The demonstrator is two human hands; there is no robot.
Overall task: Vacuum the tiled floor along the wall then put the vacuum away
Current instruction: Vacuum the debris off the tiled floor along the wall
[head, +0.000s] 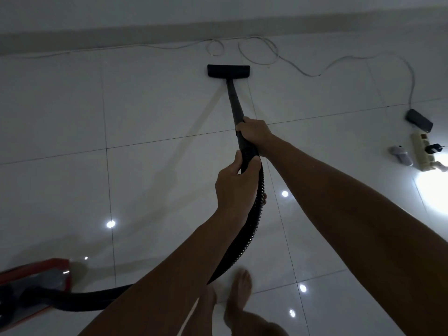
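Observation:
The black vacuum wand (233, 100) runs up the middle of the view to a flat black floor head (228, 70) resting on the white tiled floor (150, 112), a little short of the wall's skirting (121, 32). My right hand (254, 132) grips the wand at its lower end. My left hand (236, 183) grips the ribbed black hose (244, 241) just below it. The hose curves down and left to the red vacuum body (36, 280) at the bottom left.
A thin white cable (254, 50) loops on the floor along the wall, beyond the floor head. At the right lie a dark adapter box (419, 120), a white power strip (421, 151) and a small grey object (401, 155). My bare feet (238, 294) stand at the bottom.

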